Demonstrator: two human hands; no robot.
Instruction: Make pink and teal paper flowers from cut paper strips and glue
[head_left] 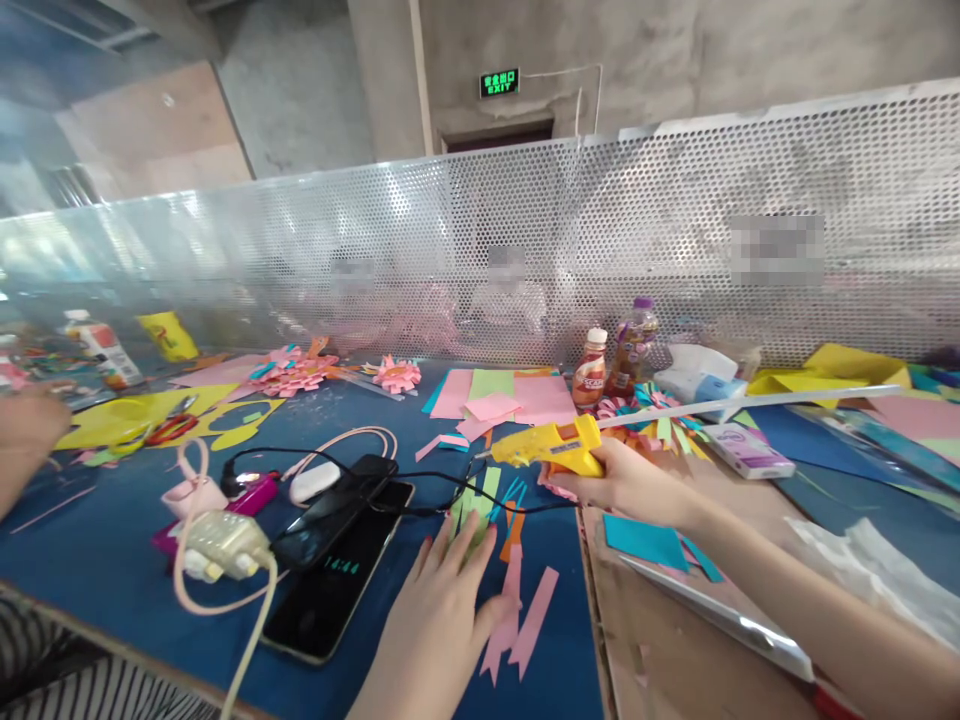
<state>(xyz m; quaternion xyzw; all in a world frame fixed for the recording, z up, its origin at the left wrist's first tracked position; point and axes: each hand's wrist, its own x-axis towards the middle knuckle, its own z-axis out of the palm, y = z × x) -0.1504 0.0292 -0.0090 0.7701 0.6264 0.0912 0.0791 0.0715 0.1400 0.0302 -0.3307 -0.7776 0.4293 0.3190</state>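
Note:
My right hand (626,480) grips a yellow hot glue gun (547,447), its nozzle pointing left and a long glue stick (780,402) jutting from its back. Below the nozzle, my left hand (450,575) lies flat with fingers stretched over light green paper strips (489,487). Beside that hand are pink paper strips (536,622) with notched ends, orange strips (513,530) and thin blue strips (512,497). The gun's black cord (427,475) runs left across the table. Part of the green strips is hidden under my fingers.
Left of my left hand lie a phone (337,580), chargers (225,545) and looped cables. Scissors (739,625) rest on cardboard at right. Bottles (591,372), paper flowers (397,374) and coloured sheets line the perforated metal divider (420,260). Another person's hand (30,430) is at far left.

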